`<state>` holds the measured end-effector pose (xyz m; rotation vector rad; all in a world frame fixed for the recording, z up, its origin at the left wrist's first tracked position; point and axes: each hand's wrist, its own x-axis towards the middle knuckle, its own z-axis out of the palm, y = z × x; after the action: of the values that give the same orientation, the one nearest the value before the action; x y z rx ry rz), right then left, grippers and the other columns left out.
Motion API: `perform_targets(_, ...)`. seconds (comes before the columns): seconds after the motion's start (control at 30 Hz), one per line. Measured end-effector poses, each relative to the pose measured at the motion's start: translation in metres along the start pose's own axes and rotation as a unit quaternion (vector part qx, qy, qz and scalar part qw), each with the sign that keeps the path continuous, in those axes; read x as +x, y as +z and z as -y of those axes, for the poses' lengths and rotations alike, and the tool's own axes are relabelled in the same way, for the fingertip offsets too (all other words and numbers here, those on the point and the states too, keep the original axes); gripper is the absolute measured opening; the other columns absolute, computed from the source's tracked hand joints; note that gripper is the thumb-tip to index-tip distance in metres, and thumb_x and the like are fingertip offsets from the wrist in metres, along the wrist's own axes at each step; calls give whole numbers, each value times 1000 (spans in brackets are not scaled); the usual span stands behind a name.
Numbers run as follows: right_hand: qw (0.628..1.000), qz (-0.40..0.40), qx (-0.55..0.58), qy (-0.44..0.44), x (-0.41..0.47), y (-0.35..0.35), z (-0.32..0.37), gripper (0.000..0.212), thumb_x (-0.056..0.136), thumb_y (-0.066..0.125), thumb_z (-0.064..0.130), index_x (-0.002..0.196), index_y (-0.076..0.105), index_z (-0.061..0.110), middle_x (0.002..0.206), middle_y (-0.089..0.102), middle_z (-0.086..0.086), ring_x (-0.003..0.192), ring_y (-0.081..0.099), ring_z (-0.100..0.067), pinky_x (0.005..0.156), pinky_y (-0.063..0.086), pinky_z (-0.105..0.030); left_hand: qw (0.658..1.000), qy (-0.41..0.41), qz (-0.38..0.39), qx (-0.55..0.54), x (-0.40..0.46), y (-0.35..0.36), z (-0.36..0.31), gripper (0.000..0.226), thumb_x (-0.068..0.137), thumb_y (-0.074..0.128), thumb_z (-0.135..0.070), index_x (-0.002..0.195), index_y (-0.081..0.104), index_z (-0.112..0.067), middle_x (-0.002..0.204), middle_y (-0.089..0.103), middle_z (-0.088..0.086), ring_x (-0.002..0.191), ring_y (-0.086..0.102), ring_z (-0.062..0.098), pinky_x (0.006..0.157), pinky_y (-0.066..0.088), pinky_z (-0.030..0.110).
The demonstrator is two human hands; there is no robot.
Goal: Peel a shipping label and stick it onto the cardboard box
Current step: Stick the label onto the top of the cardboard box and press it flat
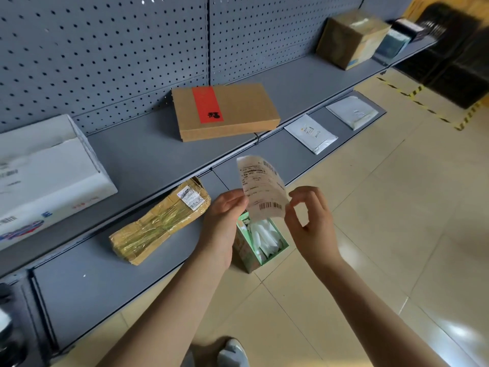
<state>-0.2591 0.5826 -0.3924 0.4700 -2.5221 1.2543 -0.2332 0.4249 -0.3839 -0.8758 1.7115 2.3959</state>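
Note:
A white shipping label (260, 185) with printed text and a barcode curls upward in front of me. My left hand (225, 218) pinches its left edge. My right hand (308, 215) pinches its lower right corner with fingertips. Beyond them, a flat brown cardboard box (238, 112) with a red strip lies on the upper grey shelf (148, 154). A tape-wrapped brown parcel (158, 221) with a small label lies on the lower shelf, left of my left hand.
A green open carton (251, 250) with white sheets stands on the tiled floor under my hands. A large white box (47, 170) sits left. White mailers (311, 133) and another (352, 111) lie on the lower shelf right. A cube box (349, 38) stands far right.

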Motion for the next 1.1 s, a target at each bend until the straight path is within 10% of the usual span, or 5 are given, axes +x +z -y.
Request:
perform_targets(0.17,999,-17,26,24,12,-20,36,16,80,48,23,80,53,8,93,53,1,90,49,-8,70,44,-12,994,92,-63,5,-17,-5,-32,7,84,64,-19,78,65,-22,77,71,-12,66,64,-6,54,43,5)
perform_targets(0.47,997,-31,67,1,51,-34,113,8,85,53,17,80,52,12,91,56,-4,87,51,-23,61,38,-7,963,233,-105,85,-50,-28,-103,4,84,62,-22,81,62,-24,90,71,1,88,66,16,81,51,31)
perform_targets(1.1,981,-25,137,-134,97,22,232,11,85,55,33,78,51,26,89,55,15,87,53,-22,70,47,-44,911,334,-208,123,-109,-127,-195,11,87,59,-25,90,64,-16,93,67,-2,84,59,0,77,43,14)
